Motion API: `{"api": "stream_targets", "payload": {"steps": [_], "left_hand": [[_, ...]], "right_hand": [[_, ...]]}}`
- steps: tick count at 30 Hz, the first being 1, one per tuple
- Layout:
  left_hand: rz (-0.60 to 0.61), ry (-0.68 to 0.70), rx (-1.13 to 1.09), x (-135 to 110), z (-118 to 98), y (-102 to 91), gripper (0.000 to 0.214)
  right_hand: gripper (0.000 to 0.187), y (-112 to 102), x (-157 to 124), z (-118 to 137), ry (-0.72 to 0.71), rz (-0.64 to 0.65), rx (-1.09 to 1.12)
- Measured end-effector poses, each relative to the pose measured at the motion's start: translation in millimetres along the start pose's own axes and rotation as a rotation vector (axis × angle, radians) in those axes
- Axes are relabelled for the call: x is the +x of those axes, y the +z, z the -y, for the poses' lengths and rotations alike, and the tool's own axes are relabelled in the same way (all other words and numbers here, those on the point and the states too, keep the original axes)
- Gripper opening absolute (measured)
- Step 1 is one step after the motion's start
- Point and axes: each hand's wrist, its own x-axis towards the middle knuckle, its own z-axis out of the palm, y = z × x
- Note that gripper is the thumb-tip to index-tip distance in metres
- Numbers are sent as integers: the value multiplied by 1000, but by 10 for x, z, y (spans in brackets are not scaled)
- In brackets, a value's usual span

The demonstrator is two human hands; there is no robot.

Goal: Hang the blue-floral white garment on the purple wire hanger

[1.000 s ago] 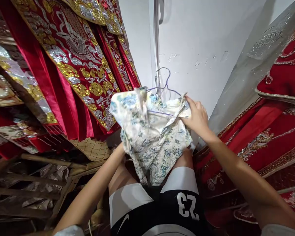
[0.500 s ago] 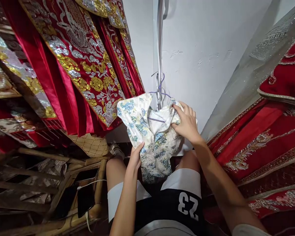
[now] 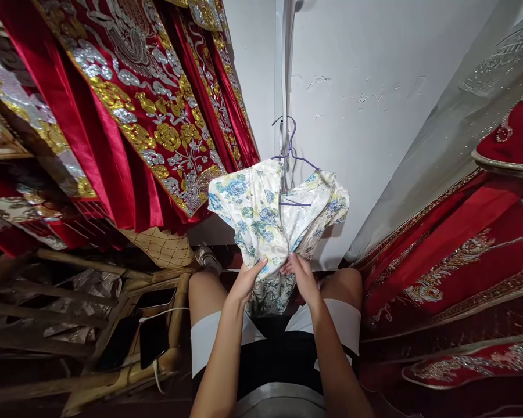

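Note:
A small white garment with blue and green flowers (image 3: pixel 261 217) hangs on a thin purple wire hanger (image 3: pixel 293 157) in front of a white wall. My left hand (image 3: pixel 249 277) grips the cloth near its lower middle, fingers closed on the fabric. My right hand (image 3: pixel 300 271) pinches the same cloth just beside it, so the two hands almost touch. The lower part of the garment bunches below my hands, above my knees.
Red satin robes with gold and silver embroidery (image 3: pixel 148 110) hang at the left, and more red embroidered cloth (image 3: pixel 453 261) lies at the right. A bamboo chair (image 3: pixel 126 325) with a dark tablet and white cable (image 3: pixel 154 339) stands at the lower left. A grey strap (image 3: pixel 286 64) runs down the wall.
My right hand has come down from the garment's shoulder to its lower middle, beside my left hand. The garment now hangs spread on the hanger, both shoulders showing.

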Motion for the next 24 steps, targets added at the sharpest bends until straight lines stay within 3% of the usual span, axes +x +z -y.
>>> {"api": "stream_targets", "payload": {"steps": [1,3,6,13,16,20,22,24], "left_hand": [[7,-3,1,-10,16,26,79],[25,-8,-3,-31,28,46,81],[44,-9,-5,-55,27,31,82],[-40,23,125,-33,139,27,64],[-140,172,162,-29,262,60,60],[-529,602,344,-57,476,145,67],[-497,772,495,-56,559,216,58],[-282,786,559,-32,603,296,48]], "right_hand": [[53,46,-20,9,22,116,-10],[56,76,-19,74,16,181,-62],[58,36,-4,166,11,124,-61],[50,-32,-36,216,23,30,66],[42,-27,-26,278,57,-21,121],[32,19,-20,339,130,-107,235],[29,51,-28,356,162,-109,291],[28,72,-46,370,183,-60,285]]}}
